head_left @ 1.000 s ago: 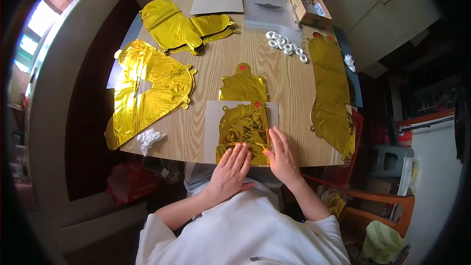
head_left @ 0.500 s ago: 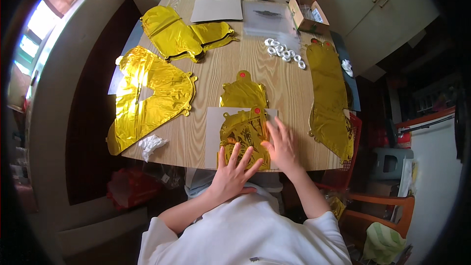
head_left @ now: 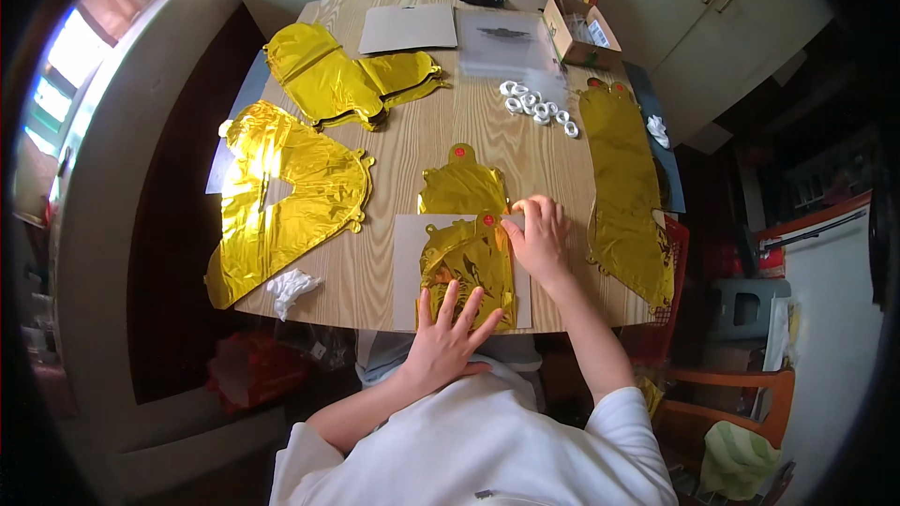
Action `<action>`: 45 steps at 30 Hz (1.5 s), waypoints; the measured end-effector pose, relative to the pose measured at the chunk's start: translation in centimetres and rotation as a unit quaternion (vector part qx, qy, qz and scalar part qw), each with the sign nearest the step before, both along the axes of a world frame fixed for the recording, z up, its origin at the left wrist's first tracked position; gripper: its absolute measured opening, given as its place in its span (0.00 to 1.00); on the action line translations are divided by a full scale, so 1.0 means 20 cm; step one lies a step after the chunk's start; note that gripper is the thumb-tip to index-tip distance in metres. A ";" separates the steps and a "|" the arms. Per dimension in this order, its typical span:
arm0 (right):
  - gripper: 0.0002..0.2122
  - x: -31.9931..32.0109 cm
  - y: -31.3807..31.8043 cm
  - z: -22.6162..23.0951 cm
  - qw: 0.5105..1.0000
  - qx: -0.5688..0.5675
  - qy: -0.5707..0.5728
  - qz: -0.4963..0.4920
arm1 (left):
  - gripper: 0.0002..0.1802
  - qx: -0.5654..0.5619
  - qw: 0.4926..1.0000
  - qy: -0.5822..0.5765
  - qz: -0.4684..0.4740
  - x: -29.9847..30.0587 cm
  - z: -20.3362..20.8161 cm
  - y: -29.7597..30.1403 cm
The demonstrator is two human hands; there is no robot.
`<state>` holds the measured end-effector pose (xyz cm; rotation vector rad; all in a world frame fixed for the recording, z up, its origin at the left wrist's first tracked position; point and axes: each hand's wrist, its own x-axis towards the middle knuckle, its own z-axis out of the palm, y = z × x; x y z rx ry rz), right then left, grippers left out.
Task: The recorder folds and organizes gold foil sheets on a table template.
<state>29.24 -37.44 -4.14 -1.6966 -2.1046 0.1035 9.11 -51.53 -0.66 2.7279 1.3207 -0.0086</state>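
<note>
A folded gold foil balloon (head_left: 459, 248) with a red dot on its tab lies on a pale grey card (head_left: 406, 272) at the table's near edge. My left hand (head_left: 447, 337) is spread flat over the balloon's near end, fingers apart. At the balloon's upper right corner, beside the tab, my right hand (head_left: 539, 236) is closed, thumb and bent fingers at the foil's edge; its fingertips are partly hidden. Just beyond the card, another gold foil balloon (head_left: 459, 189) with a red-dotted tab lies flat, its near part meeting the card's far edge.
Other flat gold foil balloons lie at the left (head_left: 309, 159), far left (head_left: 323, 75) and right (head_left: 623, 178). White ribbon rolls (head_left: 539, 105), clear plastic bags (head_left: 506, 42), a grey card stack (head_left: 408, 28) and a cardboard box (head_left: 581, 33) stand farther back. Crumpled white tissue (head_left: 292, 290) sits front left.
My right hand has moved up along the balloon's right edge, and its spread fingers have curled in at the corner. My left hand stays on the foil. The whole view has shifted slightly.
</note>
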 end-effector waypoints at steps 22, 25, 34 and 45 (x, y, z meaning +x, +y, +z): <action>0.17 0.03 0.09 0.00 0.770 -0.407 0.478 0.109 | 0.54 0.007 1.000 0.003 -0.008 0.00 -0.01 0.00; 0.14 0.05 0.13 0.00 0.762 -0.412 0.490 0.094 | 0.53 0.002 1.000 0.001 -0.007 0.00 -0.01 0.00; 0.23 -0.01 0.14 0.06 0.842 -0.318 0.429 0.079 | 0.53 0.005 1.000 0.005 -0.007 0.00 0.00 0.00; 0.25 0.00 -0.06 0.10 0.821 -0.384 0.413 0.093 | 0.54 0.013 1.000 0.005 -0.009 0.00 0.00 0.00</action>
